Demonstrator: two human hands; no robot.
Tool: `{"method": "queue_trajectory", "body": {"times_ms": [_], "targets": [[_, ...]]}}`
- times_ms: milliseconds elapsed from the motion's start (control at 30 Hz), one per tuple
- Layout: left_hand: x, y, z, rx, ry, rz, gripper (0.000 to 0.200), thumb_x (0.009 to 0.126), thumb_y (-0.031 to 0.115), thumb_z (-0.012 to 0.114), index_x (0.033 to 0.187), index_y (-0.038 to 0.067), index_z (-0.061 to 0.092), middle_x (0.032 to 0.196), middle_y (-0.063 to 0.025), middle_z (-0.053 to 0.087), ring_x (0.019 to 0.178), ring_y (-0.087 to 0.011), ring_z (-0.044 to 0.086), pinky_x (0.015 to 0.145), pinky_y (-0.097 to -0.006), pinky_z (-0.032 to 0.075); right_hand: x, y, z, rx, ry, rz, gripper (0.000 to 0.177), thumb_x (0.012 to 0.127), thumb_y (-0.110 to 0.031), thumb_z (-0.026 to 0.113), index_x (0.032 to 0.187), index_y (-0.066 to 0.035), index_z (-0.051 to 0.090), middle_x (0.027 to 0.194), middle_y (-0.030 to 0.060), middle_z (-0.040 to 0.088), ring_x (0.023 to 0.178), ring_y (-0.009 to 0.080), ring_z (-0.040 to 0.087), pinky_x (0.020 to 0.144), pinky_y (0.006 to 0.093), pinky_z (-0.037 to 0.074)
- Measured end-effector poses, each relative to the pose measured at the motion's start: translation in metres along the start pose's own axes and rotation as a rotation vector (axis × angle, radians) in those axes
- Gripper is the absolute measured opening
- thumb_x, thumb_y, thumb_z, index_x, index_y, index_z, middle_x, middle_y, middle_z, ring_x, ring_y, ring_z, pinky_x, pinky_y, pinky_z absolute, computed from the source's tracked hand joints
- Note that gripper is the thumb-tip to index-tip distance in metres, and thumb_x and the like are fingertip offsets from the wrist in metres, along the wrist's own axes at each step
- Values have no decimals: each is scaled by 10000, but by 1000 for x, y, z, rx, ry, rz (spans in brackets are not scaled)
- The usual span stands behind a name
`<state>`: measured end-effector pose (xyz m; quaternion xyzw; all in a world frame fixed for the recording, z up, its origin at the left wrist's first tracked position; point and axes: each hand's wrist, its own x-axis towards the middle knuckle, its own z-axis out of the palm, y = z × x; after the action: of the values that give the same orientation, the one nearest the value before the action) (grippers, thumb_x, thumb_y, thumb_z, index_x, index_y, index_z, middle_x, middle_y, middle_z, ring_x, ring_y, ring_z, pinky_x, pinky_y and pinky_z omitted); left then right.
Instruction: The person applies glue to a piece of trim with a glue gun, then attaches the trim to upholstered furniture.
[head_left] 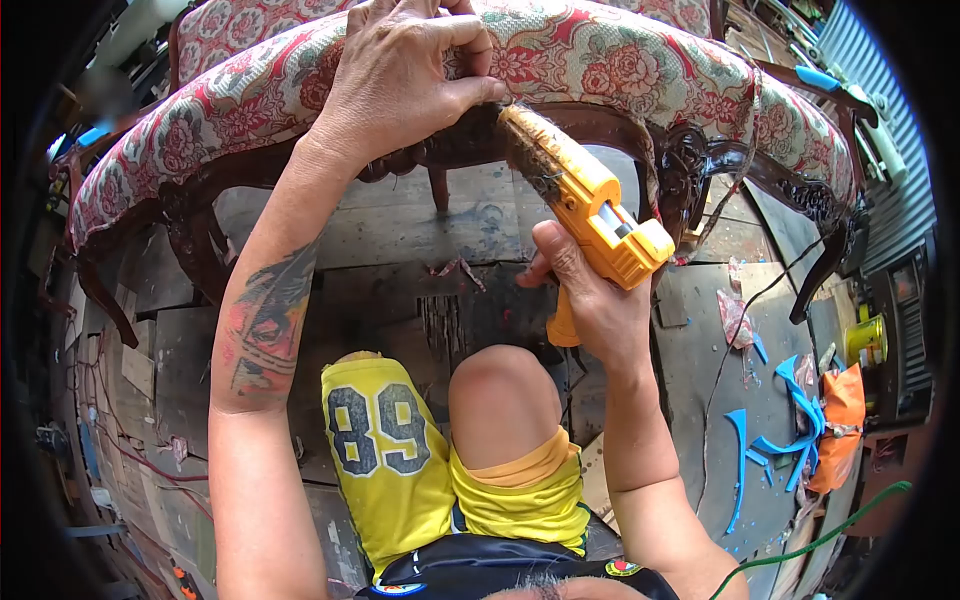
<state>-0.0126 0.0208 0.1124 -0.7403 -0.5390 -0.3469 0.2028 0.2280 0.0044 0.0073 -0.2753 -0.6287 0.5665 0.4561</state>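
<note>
A long seat covered in red-and-cream floral fabric [610, 70] spans the top of the head view, on a dark carved wooden frame [580, 122]. At the fabric's lower edge, my left hand [410, 75] is closed in a pinch between thumb and fingers. What it pinches is too small to make out. My right hand [600, 305] grips a yellow glue gun [585, 185] by its handle. The gun's tip points up and left, close to my left thumb and the frame's edge. Stringy brown fibres cling to its front, and a pale stick shows in its side window.
Blue scraps [790, 430] and an orange bag [838, 425] lie on the worn board floor [380, 225] at right. A dark cord [735, 340] and a green cord [830, 535] cross that side. A yellow can [865, 342] stands near the corrugated metal sheet [885, 140].
</note>
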Motion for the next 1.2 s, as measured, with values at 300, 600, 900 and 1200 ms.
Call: {"method": "queue_trajectory", "body": {"times_ms": [300, 600, 900, 1200], "targets": [[0, -1, -1, -58, -48, -58, 247, 766, 201, 922, 845, 81, 721, 1100, -95, 657, 1130, -301, 589, 986, -469, 436, -1, -7, -2, 47, 24, 194, 252, 1008, -182, 816, 1179, -1, 776, 828, -23, 706, 653, 28, 607, 515, 220, 535], [-2, 1, -1, 60, 12, 18, 252, 755, 214, 923, 825, 91, 715, 1110, -82, 637, 1138, -287, 581, 1015, -467, 397, -2, -7, 1, -44, 24, 135, 187, 1018, -143, 797, 1171, -34, 800, 779, -50, 699, 607, 11, 582, 464, 214, 464], [-3, -3, 1, 62, 5, 9, 239, 758, 226, 920, 835, 102, 730, 1120, -76, 625, 1172, -278, 570, 1064, -483, 369, 0, -9, -1, -65, 24, 84, 175, 1001, -138, 823, 1131, -25, 796, 781, -61, 700, 623, 7, 557, 533, 226, 443], [-3, -3, 0, 77, -14, -6, 238, 759, 235, 922, 844, 114, 736, 1157, -78, 617, 1202, -299, 546, 1070, -494, 367, 2, -14, -5, -108, 2, 155, 411, 1010, -195, 813, 1343, 11, 689, 719, -27, 611, 556, 49, 560, 457, 227, 447]]}}
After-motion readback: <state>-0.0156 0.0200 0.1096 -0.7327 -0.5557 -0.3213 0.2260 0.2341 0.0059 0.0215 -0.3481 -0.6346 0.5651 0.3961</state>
